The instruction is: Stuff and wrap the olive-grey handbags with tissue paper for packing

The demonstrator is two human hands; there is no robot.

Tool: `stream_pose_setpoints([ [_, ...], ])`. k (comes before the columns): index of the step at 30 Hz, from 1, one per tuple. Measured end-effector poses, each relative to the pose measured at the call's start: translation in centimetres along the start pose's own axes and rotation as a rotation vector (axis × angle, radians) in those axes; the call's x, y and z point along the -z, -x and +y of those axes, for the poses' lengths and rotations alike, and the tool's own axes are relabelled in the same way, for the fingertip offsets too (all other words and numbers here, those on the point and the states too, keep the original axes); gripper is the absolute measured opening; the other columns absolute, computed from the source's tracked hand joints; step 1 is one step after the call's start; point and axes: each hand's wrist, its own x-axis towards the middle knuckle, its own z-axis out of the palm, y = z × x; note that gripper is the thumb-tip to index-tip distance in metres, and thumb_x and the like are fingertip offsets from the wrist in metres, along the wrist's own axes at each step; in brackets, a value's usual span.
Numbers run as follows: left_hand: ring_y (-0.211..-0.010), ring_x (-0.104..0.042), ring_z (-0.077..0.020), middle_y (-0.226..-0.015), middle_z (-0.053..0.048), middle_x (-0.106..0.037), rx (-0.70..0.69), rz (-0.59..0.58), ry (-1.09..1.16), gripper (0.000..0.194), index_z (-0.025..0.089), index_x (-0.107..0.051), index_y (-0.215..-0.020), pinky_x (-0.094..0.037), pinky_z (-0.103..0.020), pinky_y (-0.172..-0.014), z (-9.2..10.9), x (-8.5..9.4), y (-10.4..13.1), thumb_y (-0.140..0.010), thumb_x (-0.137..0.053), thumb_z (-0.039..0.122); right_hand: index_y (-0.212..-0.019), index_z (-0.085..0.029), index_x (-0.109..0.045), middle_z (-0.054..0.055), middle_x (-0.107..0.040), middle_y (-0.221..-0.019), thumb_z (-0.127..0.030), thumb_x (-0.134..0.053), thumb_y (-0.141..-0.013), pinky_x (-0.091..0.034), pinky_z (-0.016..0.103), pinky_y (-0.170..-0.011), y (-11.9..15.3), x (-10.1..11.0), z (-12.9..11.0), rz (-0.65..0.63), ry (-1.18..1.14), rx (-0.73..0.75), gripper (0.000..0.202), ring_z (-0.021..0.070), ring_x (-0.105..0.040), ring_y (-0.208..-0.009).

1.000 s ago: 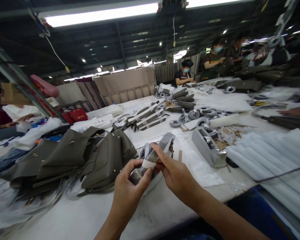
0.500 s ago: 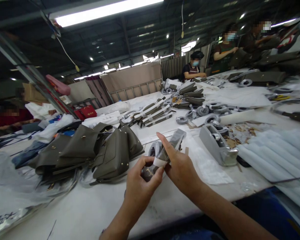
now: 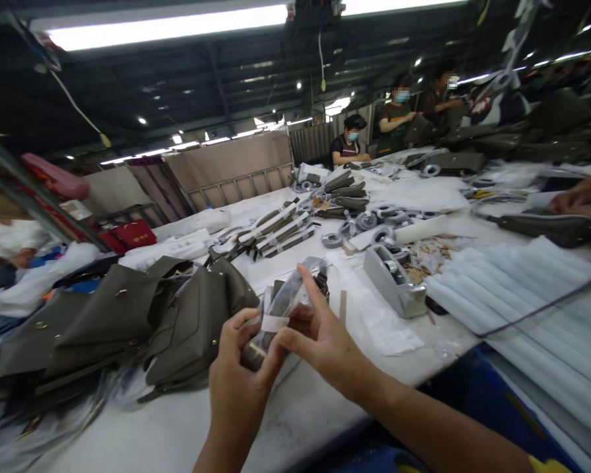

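From where I sit, I have the wrapped bundle (image 3: 288, 295) just below the middle of the frame, raised over the white table (image 3: 162, 427). It is something dark in clear plastic, with a white band (image 3: 274, 323) around it, and it tilts up toward the right.

My left hand (image 3: 243, 361) is closed on its lower end, thumb and forefinger pinching near the band. My right hand (image 3: 322, 338) touches it from the other side, forefinger pointing up along the plastic, thumb by the band; I cannot tell whether the curled fingers behind actually grip it.

Dark olive bags (image 3: 192, 335) fill the left side of my view. Right of the hands I see a grey tape dispenser (image 3: 394, 282), then white padded sheets (image 3: 512, 282). Past the bundle, tied straps (image 3: 285, 230) lie in the centre, with wrapped coils (image 3: 367, 221) beside them. At the right edge, a co-worker's hands (image 3: 584, 197) rest by another dark bag (image 3: 551, 226).
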Motion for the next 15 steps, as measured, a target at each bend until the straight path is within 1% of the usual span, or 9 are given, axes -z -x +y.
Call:
stream_pose_setpoints([
  [3, -0.096, -0.071, -0.0246, -0.103, -0.007, -0.072, -0.093, 0.032, -0.046, 0.047, 0.023, -0.058, -0.115, -0.055, -0.032, -0.078, -0.8, 0.1, 0.4, -0.081, -0.065, 0.055, -0.155, -0.037, -0.01, 0.002, -0.068, -0.107, -0.031, -0.079, -0.079, -0.05, 0.04, -0.095, -1.0, -0.3, -0.1, -0.002, 0.052, 0.04, 0.103, 0.0185, -0.067, -0.099],
  [5, -0.099, -0.069, -0.0244, -0.109, -0.007, -0.071, -0.175, 0.037, -0.092, 0.049, 0.024, -0.058, -0.118, -0.055, -0.031, -0.08, -1.3, 0.1, 0.5, -0.081, -0.065, 0.055, -0.155, -0.035, -0.014, 0.002, -0.068, -0.108, -0.03, -0.078, -0.079, -0.051, 0.038, -0.093, -2.0, -0.2, -0.5, -0.007, 0.102, 0.076, 0.1, 0.0181, -0.067, -0.098],
  [6, -0.101, -0.069, -0.0246, -0.113, -0.006, -0.07, -0.194, 0.038, -0.128, 0.051, 0.025, -0.057, -0.121, -0.054, -0.031, -0.08, -1.5, 0.1, 0.5, -0.081, -0.065, 0.055, -0.155, -0.034, -0.014, 0.002, -0.068, -0.106, -0.03, -0.078, -0.079, -0.052, 0.036, -0.091, -2.5, -0.1, -0.7, -0.008, 0.139, 0.093, 0.099, 0.0178, -0.067, -0.096],
  [8, -0.103, -0.068, -0.0254, -0.119, -0.006, -0.068, -0.169, 0.036, -0.214, 0.053, 0.029, -0.055, -0.128, -0.054, -0.031, -0.08, -1.7, 0.0, 0.5, -0.082, -0.064, 0.055, -0.155, -0.033, -0.014, 0.001, -0.069, -0.101, -0.033, -0.077, -0.079, -0.053, 0.034, -0.086, -3.5, 0.4, -1.3, -0.035, 0.266, 0.108, 0.099, 0.0175, -0.068, -0.091],
  [9, -0.103, -0.068, -0.0257, -0.12, -0.005, -0.069, -0.139, 0.039, -0.255, 0.053, 0.03, -0.054, -0.129, -0.053, -0.031, -0.079, -1.8, -0.1, 0.5, -0.083, -0.063, 0.055, -0.156, -0.033, -0.014, 0.0, -0.07, -0.098, -0.035, -0.077, -0.08, -0.054, 0.033, -0.084, -4.0, 0.8, -1.6, -0.075, 0.355, 0.106, 0.098, 0.0174, -0.068, -0.088],
  [11, -0.098, -0.069, -0.0254, -0.114, -0.003, -0.071, -0.1, 0.058, -0.317, 0.05, 0.033, -0.055, -0.128, -0.053, -0.031, -0.077, -1.8, -0.1, 0.3, -0.083, -0.063, 0.054, -0.157, -0.033, -0.013, -0.002, -0.072, -0.091, -0.038, -0.074, -0.082, -0.054, 0.031, -0.08, -4.7, 2.0, -2.4, -0.208, 0.536, 0.096, 0.097, 0.017, -0.069, -0.083],
  [13, -0.091, -0.07, -0.0249, -0.106, -0.002, -0.073, -0.11, 0.089, -0.371, 0.046, 0.033, -0.058, -0.123, -0.053, -0.03, -0.074, -2.1, -0.1, 0.0, -0.083, -0.065, 0.052, -0.156, -0.032, -0.017, -0.003, -0.074, -0.086, -0.037, -0.07, -0.086, -0.054, 0.028, -0.077, -5.1, 3.9, -3.3, -0.322, 0.66, 0.106, 0.088, 0.0155, -0.07, -0.077],
  [14, -0.088, -0.071, -0.0248, -0.103, -0.001, -0.073, -0.118, 0.1, -0.407, 0.044, 0.033, -0.059, -0.122, -0.053, -0.03, -0.072, -2.3, 0.0, -0.2, -0.082, -0.066, 0.051, -0.155, -0.03, -0.025, -0.003, -0.074, -0.083, -0.037, -0.067, -0.088, -0.054, 0.027, -0.075, -5.3, 5.4, -3.8, -0.329, 0.713, 0.121, 0.078, 0.0147, -0.07, -0.074],
  [15, -0.085, -0.071, -0.0248, -0.101, -0.002, -0.074, -0.12, 0.116, -0.449, 0.043, 0.032, -0.06, -0.121, -0.052, -0.03, -0.069, -2.6, 0.0, -0.5, -0.082, -0.066, 0.049, -0.15, -0.027, -0.038, -0.002, -0.074, -0.081, -0.037, -0.063, -0.091, -0.054, 0.026, -0.074, -5.5, 7.3, -4.3, -0.297, 0.778, 0.138, 0.066, 0.0141, -0.071, -0.071],
])
